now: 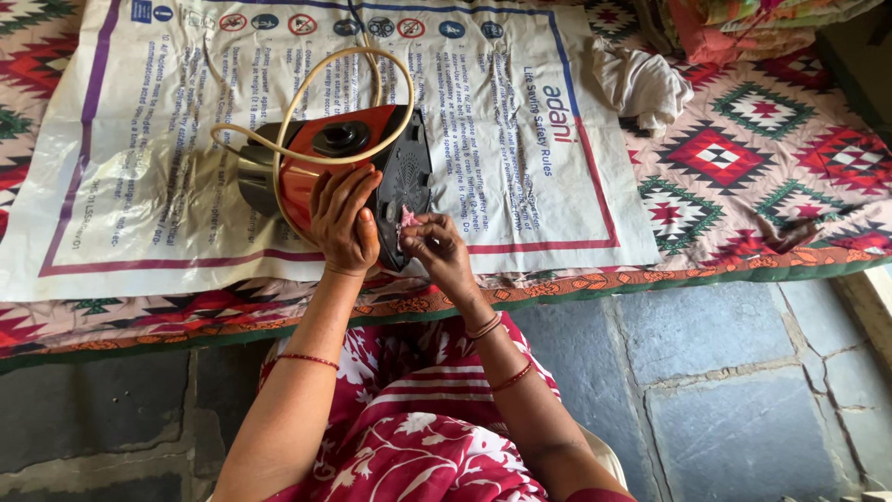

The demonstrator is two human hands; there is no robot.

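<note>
Hands at work on an orange clothes iron (348, 153) tipped on its side atop a printed white plastic sheet (520, 139). Left hand (344, 218) lies spread over the iron's orange body, fingers curled against it and steadying it near the sheet's front edge. Right hand (435, 246) pinches a small pink scrap of cloth (407, 218) between thumb and fingertips, pressing it against the iron's dark soleplate (409, 172), which faces right. Thin bangles circle both wrists.

A beige cord (307, 88) loops up and over the iron's handle in a wide ring, crossing above the body and trailing onto the sheet behind; part of it runs under the left hand's edge. The sheet, bordered in purple and red with rows of small round pictograms along its far edge, covers much of a bedspread (743, 158) patterned with red, green and white diamonds. A crumpled white cloth (641, 84) sits on the bedspread just past the sheet's right corner, and folded bright fabrics (743, 23) are stacked at the far right. Below the bed's edge, grey stone floor slabs (725, 372) show beside the person's red and white floral garment (418, 418)
</note>
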